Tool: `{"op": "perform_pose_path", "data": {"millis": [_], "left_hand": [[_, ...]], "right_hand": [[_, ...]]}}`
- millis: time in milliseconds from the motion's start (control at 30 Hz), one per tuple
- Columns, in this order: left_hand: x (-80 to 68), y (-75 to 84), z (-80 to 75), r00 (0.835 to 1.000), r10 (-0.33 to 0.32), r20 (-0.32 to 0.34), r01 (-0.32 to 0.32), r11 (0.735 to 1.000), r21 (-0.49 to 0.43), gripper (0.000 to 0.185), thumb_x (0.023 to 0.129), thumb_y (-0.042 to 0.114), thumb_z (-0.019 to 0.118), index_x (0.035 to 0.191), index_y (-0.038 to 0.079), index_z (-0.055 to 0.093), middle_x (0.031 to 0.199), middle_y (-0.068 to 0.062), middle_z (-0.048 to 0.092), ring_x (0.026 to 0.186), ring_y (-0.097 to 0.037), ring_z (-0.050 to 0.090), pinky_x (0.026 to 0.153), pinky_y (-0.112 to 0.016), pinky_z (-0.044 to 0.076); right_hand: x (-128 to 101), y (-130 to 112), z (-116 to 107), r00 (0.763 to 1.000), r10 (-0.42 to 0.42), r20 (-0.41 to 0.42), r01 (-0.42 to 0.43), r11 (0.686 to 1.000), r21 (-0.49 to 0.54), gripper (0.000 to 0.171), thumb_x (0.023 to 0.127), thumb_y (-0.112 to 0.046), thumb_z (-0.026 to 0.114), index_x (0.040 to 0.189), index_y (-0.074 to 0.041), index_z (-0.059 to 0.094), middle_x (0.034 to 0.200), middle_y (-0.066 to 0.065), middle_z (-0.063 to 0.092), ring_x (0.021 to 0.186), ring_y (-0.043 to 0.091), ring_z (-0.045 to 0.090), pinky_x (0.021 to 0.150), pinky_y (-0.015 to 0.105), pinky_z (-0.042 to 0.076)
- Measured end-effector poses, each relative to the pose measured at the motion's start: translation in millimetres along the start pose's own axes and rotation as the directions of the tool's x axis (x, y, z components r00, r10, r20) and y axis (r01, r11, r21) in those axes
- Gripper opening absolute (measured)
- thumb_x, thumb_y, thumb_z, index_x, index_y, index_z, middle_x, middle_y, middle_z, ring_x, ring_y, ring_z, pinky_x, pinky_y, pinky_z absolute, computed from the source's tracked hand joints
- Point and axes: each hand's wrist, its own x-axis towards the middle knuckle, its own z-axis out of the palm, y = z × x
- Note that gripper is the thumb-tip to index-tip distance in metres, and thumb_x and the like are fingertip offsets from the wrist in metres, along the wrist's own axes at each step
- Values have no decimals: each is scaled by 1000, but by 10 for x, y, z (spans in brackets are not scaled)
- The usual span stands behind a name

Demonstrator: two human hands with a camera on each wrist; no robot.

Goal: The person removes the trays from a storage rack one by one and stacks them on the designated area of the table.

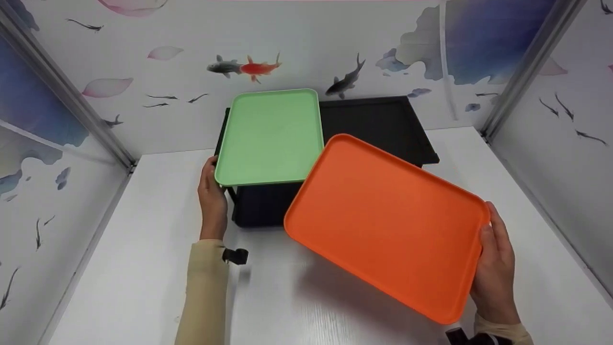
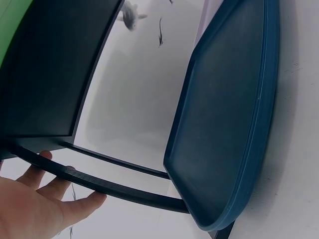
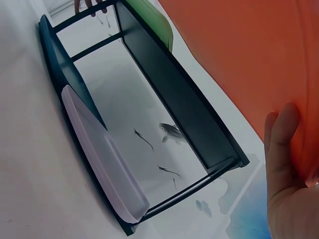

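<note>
A black two-tier rack [image 1: 373, 122] stands at the back of the table. A green tray [image 1: 270, 139] lies on the left part of its top. My left hand [image 1: 213, 201] is at the rack's left side, its fingers round a side bar [image 2: 119, 191]. In my right hand [image 1: 495, 268], an orange tray [image 1: 388, 230] is gripped by its right short edge. It hangs tilted in front of the rack, overlapping the green tray's corner in the head view. On the lower tier are a dark blue tray [image 2: 219, 109] and a lavender tray [image 3: 102, 154].
White panels with painted fish [image 1: 258, 67] enclose the table at the back and sides. Metal corner posts [image 1: 531, 72] rise at both back corners. The white tabletop [image 1: 158, 230] extends around the rack.
</note>
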Motion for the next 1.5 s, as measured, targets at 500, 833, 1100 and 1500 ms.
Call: {"op": "perform_pose_path", "data": {"millis": [500,833,1100,1500], "left_hand": [[1,-14,-6,1000,-2,0,2,1000,4,49,112,42,31,152,18,46,141,-2,55,120,-14,54,107,-38,40],[1,-9,-16,1000,4,5,-4,1000,-10,49,112,43,31,151,18,46,140,-1,56,120,-13,54,109,-35,38],[6,-21,-9,1000,10,10,-10,1000,-12,48,112,44,31,148,20,49,132,-2,60,111,-16,55,102,-35,41],[-4,-28,-20,999,23,22,-23,999,-31,47,112,41,30,150,19,48,133,-3,59,113,-16,55,103,-33,40]], "right_hand": [[-46,38,51,997,-3,72,6,999,-39,58,111,-29,44,164,-24,22,153,11,40,118,17,65,86,38,57],[-73,69,104,991,-5,133,18,995,-96,56,111,-30,42,164,-25,23,156,13,37,118,18,66,85,41,57],[-102,84,131,987,4,162,17,992,-127,52,112,-29,38,163,-27,26,158,10,35,117,19,65,84,39,59],[-113,101,160,976,44,214,-1,981,-196,53,112,-34,37,164,-28,25,156,12,38,114,18,65,84,41,59]]}}
